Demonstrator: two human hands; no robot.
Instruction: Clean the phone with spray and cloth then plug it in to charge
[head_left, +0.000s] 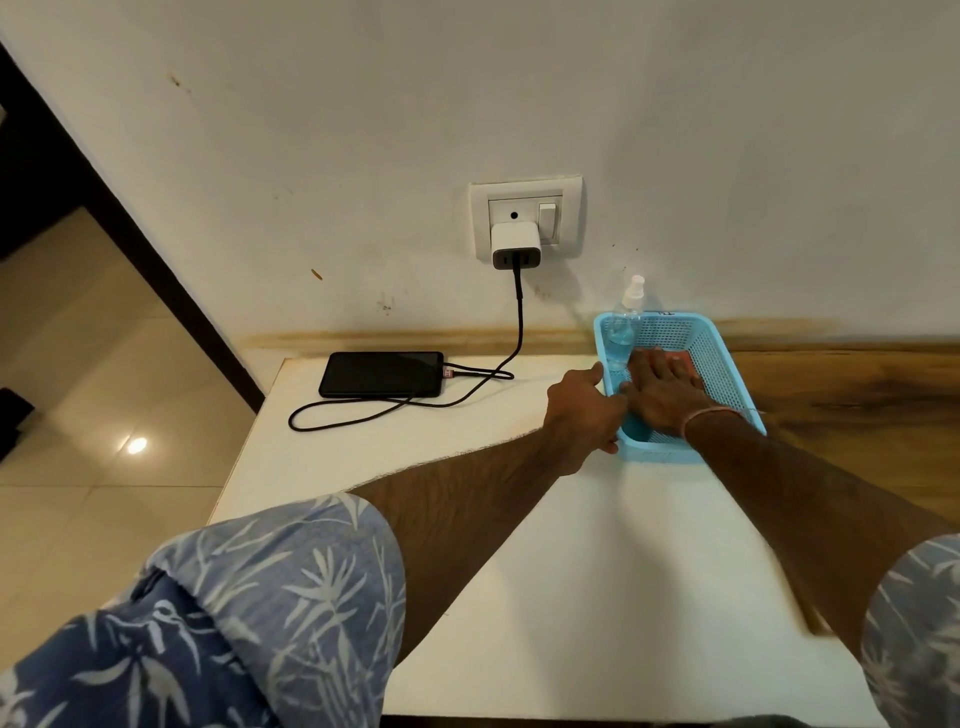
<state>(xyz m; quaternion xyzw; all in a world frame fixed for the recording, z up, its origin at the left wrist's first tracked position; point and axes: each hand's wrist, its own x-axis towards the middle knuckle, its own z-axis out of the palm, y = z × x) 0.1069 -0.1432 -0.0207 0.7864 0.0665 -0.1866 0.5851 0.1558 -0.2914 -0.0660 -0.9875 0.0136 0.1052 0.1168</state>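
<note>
Left hand (584, 415) clamped on basket (727, 358) rim, right hand (662, 389) flat on cloth (681, 357) inside. Risk: knocking over spray bottle (626, 322) just beyond fingertips.

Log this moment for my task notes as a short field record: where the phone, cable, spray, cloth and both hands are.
phone: flat on the white table, screen dark
cable: runs from the phone's end to the charger in the wall socket
spray bottle: upright in the blue basket, far left corner
cloth: reddish, in the basket, mostly hidden
left hand: on the basket's left rim
right hand: inside the basket, flat over the cloth
</note>
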